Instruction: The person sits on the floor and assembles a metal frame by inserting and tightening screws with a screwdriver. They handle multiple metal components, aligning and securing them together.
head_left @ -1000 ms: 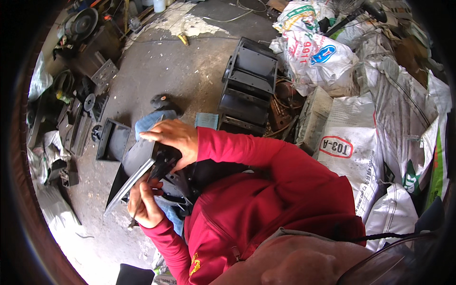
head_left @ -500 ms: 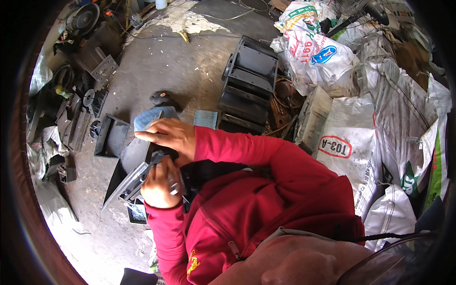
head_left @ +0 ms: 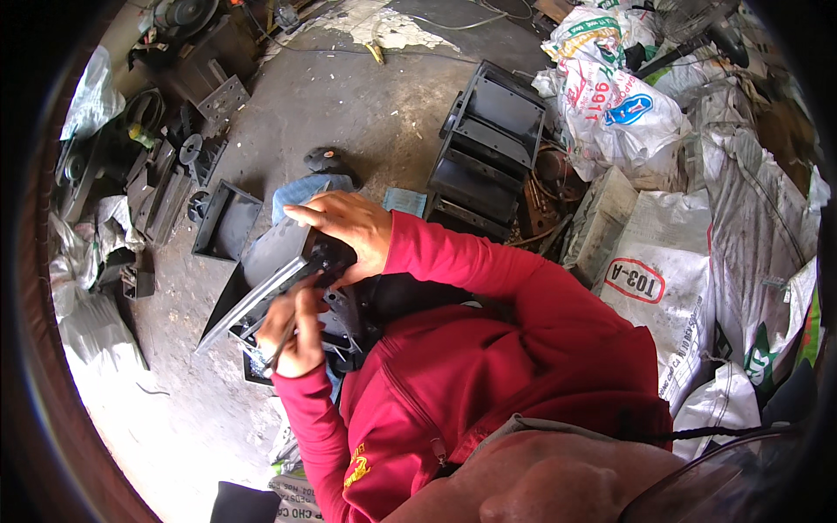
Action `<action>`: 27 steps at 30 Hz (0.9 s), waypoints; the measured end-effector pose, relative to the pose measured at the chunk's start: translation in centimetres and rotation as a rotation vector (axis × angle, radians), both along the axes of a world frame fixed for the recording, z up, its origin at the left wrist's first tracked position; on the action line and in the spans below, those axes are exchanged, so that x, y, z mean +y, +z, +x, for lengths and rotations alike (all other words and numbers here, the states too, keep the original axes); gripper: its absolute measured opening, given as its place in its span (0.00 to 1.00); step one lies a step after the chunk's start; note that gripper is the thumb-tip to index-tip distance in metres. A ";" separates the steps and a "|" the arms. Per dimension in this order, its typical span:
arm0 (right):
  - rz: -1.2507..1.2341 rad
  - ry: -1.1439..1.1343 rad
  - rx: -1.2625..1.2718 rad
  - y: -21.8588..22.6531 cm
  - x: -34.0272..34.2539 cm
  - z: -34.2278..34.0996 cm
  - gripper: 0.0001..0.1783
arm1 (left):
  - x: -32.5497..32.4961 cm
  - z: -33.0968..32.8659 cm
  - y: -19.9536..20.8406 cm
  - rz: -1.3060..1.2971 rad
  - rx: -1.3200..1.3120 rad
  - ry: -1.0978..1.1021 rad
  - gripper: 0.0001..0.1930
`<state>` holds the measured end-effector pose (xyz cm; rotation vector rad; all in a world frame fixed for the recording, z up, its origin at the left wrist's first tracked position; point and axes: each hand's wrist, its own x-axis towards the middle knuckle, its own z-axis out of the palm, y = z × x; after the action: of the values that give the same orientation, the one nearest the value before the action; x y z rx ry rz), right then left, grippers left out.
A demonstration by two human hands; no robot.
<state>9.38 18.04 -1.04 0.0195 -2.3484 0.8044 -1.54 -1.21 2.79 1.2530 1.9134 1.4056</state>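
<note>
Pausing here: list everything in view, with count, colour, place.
Metal piece: one, dark grey, left of centre
Slim tool: one, grey, in left hand
Small box: one, dark, beside left hand
Open tray: one, dark grey, left floor
Box frames: several, dark grey, upper centre
Flat sheet: one, light blue, near frames
Sacks: several, mostly white, right side
Metal parts: many, mostly grey, left side
Disc machine: one, dark, upper left
Trouser leg: one, blue, above metal piece
Top: one, red, lower centre
Right hand: one, bare, gripping metal piece
Left hand: one, bare, below right hand
</note>
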 end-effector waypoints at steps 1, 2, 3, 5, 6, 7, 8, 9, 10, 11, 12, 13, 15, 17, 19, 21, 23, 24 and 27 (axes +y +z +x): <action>0.001 0.005 0.000 0.3 -0.1 -0.1 0.70 | 0.5 0.4 -0.1 0.028 0.102 -0.001 0.13; 0.003 0.008 0.001 0.6 -0.2 -0.2 0.70 | 1.1 0.9 0.0 0.056 0.203 -0.003 0.11; 0.029 0.006 -0.020 1.0 -0.3 -0.3 0.69 | 1.4 1.0 0.3 0.064 0.402 0.002 0.09; 0.074 -0.009 -0.071 1.5 -0.4 -0.2 0.67 | 2.4 1.9 1.6 0.019 0.662 0.024 0.07; 0.083 -0.015 -0.044 1.4 -0.4 -0.4 0.67 | 2.6 2.6 2.7 -0.111 0.756 0.060 0.05; 0.091 -0.015 -0.018 1.2 -0.6 -0.7 0.66 | 2.9 2.7 3.1 -0.208 0.810 0.042 0.04; 0.098 -0.016 0.006 1.1 -0.6 -0.9 0.66 | 3.2 2.5 3.6 -0.230 0.809 0.001 0.04; 0.092 -0.026 -0.006 0.9 -0.3 -0.7 0.64 | 3.7 2.4 3.3 -0.186 0.796 -0.004 0.04; 0.100 -0.033 -0.024 1.1 -0.2 -0.6 0.64 | 3.7 2.1 2.9 -0.159 0.785 0.000 0.04; 0.089 -0.036 -0.046 1.3 -0.5 -0.3 0.64 | 3.2 2.0 1.7 -0.084 0.757 0.042 0.04; 0.077 -0.039 -0.070 1.6 -0.5 0.1 0.64 | 3.0 1.7 1.0 -0.043 0.717 0.021 0.06; 0.076 -0.020 -0.066 1.8 -0.7 0.0 0.61 | 2.7 1.2 -0.3 0.093 0.645 0.002 0.07; 0.062 -0.018 -0.042 1.3 -0.3 -0.2 0.60 | 1.4 0.4 -1.9 0.110 0.193 -0.024 0.11; 0.009 -0.024 -0.032 0.6 -0.2 0.3 0.63 | 0.9 0.6 -2.7 0.077 -0.231 -0.014 0.17; 0.001 -0.012 -0.009 0.7 -0.2 0.4 0.64 | 0.9 0.7 -2.8 0.056 -0.319 -0.025 0.17; 0.007 0.004 -0.026 0.1 0.3 0.5 0.64 | 0.9 0.3 -2.4 0.008 -0.492 -0.039 0.17; -0.010 0.011 -0.023 0.2 0.5 0.3 0.64 | 0.9 0.3 -1.7 0.002 -0.528 0.005 0.18; -0.028 0.018 -0.009 0.3 0.4 0.0 0.64 | 0.6 0.3 -1.0 0.008 -0.549 0.033 0.17; -0.016 0.003 0.001 0.2 0.1 0.0 0.65 | -0.1 0.3 0.0 0.119 -0.118 0.071 0.09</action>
<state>9.41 18.13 -0.82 0.0158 -2.3415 0.8248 -1.25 -1.29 2.83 1.1372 1.8345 1.6138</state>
